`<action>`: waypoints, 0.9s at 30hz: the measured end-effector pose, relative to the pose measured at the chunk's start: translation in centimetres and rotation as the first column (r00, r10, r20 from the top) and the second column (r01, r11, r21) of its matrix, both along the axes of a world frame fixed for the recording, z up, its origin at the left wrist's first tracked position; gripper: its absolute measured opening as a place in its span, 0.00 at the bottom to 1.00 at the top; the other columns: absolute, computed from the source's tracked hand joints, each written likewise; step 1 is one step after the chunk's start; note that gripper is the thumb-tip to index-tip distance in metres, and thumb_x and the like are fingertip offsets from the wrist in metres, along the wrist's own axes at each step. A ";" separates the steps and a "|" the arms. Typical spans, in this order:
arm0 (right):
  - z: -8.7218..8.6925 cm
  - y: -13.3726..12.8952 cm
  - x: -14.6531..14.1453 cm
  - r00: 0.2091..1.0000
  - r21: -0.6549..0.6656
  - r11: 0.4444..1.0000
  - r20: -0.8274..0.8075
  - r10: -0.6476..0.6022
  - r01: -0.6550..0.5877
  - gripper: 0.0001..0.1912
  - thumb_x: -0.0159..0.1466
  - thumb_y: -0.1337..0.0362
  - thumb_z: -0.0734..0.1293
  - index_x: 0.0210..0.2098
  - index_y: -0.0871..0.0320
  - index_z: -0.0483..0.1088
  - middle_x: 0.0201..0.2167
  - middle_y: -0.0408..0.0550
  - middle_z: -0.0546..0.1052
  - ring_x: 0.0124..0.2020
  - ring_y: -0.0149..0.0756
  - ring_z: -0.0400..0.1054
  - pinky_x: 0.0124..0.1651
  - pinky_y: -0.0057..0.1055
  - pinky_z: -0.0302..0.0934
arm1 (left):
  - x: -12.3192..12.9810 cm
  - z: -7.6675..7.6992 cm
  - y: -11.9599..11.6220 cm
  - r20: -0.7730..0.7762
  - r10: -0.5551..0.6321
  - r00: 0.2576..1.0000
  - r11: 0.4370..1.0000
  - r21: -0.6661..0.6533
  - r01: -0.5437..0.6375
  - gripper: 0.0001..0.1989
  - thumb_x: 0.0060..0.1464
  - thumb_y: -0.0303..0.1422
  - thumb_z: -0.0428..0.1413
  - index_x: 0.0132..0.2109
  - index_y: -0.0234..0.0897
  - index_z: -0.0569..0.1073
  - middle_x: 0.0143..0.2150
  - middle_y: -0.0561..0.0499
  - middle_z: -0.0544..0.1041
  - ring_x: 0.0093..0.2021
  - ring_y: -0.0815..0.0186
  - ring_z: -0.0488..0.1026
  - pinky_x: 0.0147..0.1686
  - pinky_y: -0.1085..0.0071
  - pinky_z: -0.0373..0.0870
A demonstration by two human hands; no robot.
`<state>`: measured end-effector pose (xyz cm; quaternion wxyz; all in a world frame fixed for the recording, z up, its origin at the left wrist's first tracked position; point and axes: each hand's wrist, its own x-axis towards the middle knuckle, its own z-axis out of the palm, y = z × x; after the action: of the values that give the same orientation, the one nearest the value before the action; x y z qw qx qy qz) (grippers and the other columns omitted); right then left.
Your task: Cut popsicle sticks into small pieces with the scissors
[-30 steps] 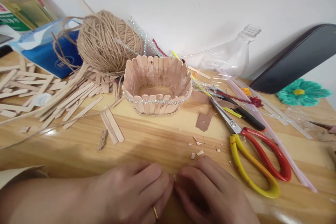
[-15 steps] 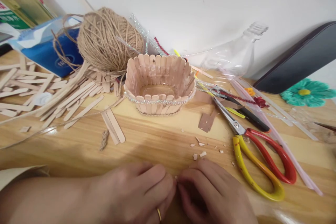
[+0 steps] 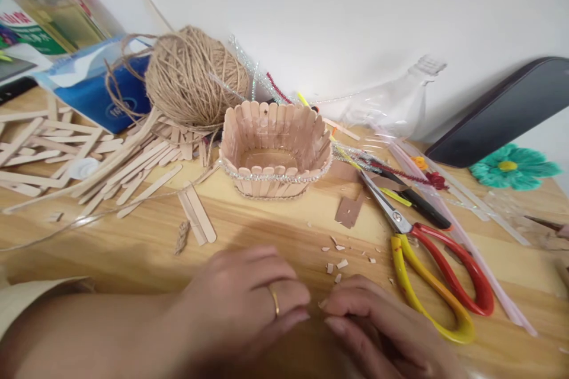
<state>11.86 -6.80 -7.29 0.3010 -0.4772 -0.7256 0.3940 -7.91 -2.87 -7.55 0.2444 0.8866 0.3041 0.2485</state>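
Observation:
My left hand (image 3: 249, 302), a ring on one finger, is closed low over the tabletop, its fingers curled and thumb pressed beneath. Beside it, a small gap away, my right hand (image 3: 382, 331) has thumb and forefinger drawn together. Anything in either pinch is too small or hidden to name. Beyond the hands stands a small basket of craft sticks (image 3: 271, 186) with clear plastic inside and glittery trim round its outside. Small wood chips (image 3: 341, 263) lie just past my right hand. Scissors with red and yellow handles (image 3: 402, 222) rest to its right.
Loose craft sticks (image 3: 146, 189), a twine ball (image 3: 198, 77) and a blue tissue pack (image 3: 127, 95) are at left. On the right lie a clear plastic bottle (image 3: 391, 100), a dark slanted object (image 3: 502, 109) and a teal fuzzy flower (image 3: 515, 167). A pointed tool (image 3: 542, 222) shows at the right edge.
My hands have come apart slightly, and my left hand has turned so its ring shows on top. The view has shifted a little. Another wood chip shows near my right hand.

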 end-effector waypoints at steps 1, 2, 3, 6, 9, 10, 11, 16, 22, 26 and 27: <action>0.1 0.0 -0.1 1.000 -0.024 1.000 -0.031 -0.007 0.007 0.08 0.62 0.73 0.62 0.36 0.53 0.69 0.30 0.42 0.75 0.29 0.29 0.71 0.31 0.19 0.65 | 0.3 0.2 0.1 0.034 0.012 0.999 0.999 -0.035 -0.010 0.12 0.59 0.29 0.48 0.31 0.35 0.73 0.25 0.54 0.75 0.25 0.71 0.67 0.27 0.76 0.64; 0.2 0.0 -0.2 0.998 -0.045 0.999 -0.055 -0.019 0.016 0.10 0.62 0.73 0.62 0.38 0.52 0.69 0.31 0.42 0.75 0.30 0.29 0.71 0.31 0.18 0.65 | 0.5 0.4 0.2 0.064 0.016 0.998 0.998 -0.061 -0.012 0.11 0.59 0.29 0.48 0.31 0.35 0.73 0.25 0.54 0.75 0.26 0.71 0.67 0.28 0.76 0.64; 0.2 0.0 -0.2 0.997 -0.062 0.998 -0.073 -0.033 0.028 0.11 0.62 0.73 0.62 0.39 0.52 0.69 0.31 0.42 0.75 0.31 0.29 0.71 0.32 0.18 0.65 | 0.7 0.6 0.3 0.087 0.018 0.996 0.997 -0.076 -0.011 0.11 0.59 0.29 0.49 0.31 0.34 0.73 0.25 0.54 0.75 0.26 0.71 0.67 0.28 0.76 0.64; 0.1 -0.3 -0.2 0.993 -0.095 0.994 -0.101 -0.065 0.055 0.11 0.62 0.72 0.63 0.40 0.50 0.70 0.32 0.42 0.75 0.31 0.30 0.71 0.33 0.19 0.65 | 1.0 0.8 0.3 0.140 0.027 0.990 0.997 -0.082 -0.016 0.09 0.57 0.28 0.50 0.32 0.33 0.73 0.26 0.53 0.75 0.27 0.71 0.68 0.30 0.76 0.65; 0.1 -0.3 -0.2 0.988 -0.108 0.992 -0.132 -0.083 0.069 0.11 0.61 0.72 0.63 0.38 0.50 0.71 0.31 0.42 0.75 0.31 0.31 0.71 0.34 0.20 0.65 | 1.0 0.8 0.2 0.159 0.043 0.986 0.997 -0.071 -0.032 0.07 0.56 0.27 0.52 0.33 0.33 0.74 0.27 0.52 0.76 0.27 0.70 0.69 0.30 0.75 0.65; 0.1 -0.3 -0.2 0.986 -0.110 0.991 -0.139 -0.093 0.078 0.11 0.61 0.72 0.63 0.37 0.50 0.71 0.31 0.41 0.75 0.31 0.31 0.71 0.34 0.20 0.65 | 1.1 0.8 0.2 0.166 0.043 0.985 0.997 -0.067 -0.032 0.06 0.56 0.27 0.52 0.33 0.33 0.74 0.27 0.52 0.76 0.27 0.70 0.69 0.30 0.74 0.65; 0.2 -0.2 -0.3 0.984 -0.108 0.990 -0.144 -0.108 0.092 0.11 0.61 0.72 0.63 0.37 0.50 0.72 0.31 0.41 0.75 0.31 0.30 0.71 0.34 0.19 0.65 | 1.1 0.9 0.1 0.174 0.041 0.984 0.998 -0.063 -0.030 0.06 0.56 0.26 0.52 0.33 0.32 0.74 0.27 0.52 0.76 0.27 0.70 0.69 0.30 0.74 0.65; 0.2 -0.3 -0.6 0.974 -0.069 0.986 -0.161 -0.162 0.152 0.09 0.60 0.72 0.64 0.33 0.52 0.73 0.27 0.40 0.75 0.28 0.29 0.70 0.32 0.18 0.64 | 1.2 1.1 0.2 0.190 0.036 0.981 0.999 -0.009 -0.035 0.08 0.55 0.24 0.51 0.32 0.33 0.74 0.25 0.52 0.76 0.25 0.70 0.68 0.28 0.75 0.66; 0.0 -0.4 -0.3 0.990 -0.045 0.995 -0.110 -0.092 0.087 0.09 0.61 0.73 0.63 0.36 0.55 0.73 0.29 0.45 0.76 0.29 0.33 0.71 0.31 0.22 0.67 | 1.4 1.0 0.1 0.137 0.085 0.987 0.985 0.135 -0.103 0.11 0.52 0.23 0.51 0.25 0.32 0.73 0.20 0.52 0.73 0.22 0.70 0.66 0.23 0.75 0.63; 0.0 -0.3 -0.1 0.995 -0.004 1.000 -0.099 -0.006 0.006 0.13 0.60 0.76 0.63 0.41 0.55 0.72 0.32 0.46 0.76 0.32 0.33 0.72 0.33 0.23 0.68 | 1.4 1.1 0.1 0.164 0.120 0.979 0.978 0.148 -0.145 0.11 0.50 0.21 0.51 0.23 0.32 0.72 0.19 0.52 0.72 0.22 0.70 0.65 0.21 0.76 0.62; 0.1 -0.2 0.0 0.995 0.007 1.000 -0.099 0.010 -0.009 0.15 0.60 0.76 0.63 0.42 0.54 0.71 0.33 0.46 0.76 0.33 0.33 0.72 0.34 0.23 0.68 | 1.4 1.1 0.1 0.192 0.122 0.974 0.984 0.106 -0.145 0.10 0.49 0.21 0.51 0.23 0.32 0.71 0.19 0.52 0.72 0.22 0.71 0.65 0.22 0.76 0.63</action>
<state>11.85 -7.04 -7.23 0.3363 -0.4528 -0.7133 0.4161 -6.53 -2.76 -6.44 0.2009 0.8502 0.3237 0.3633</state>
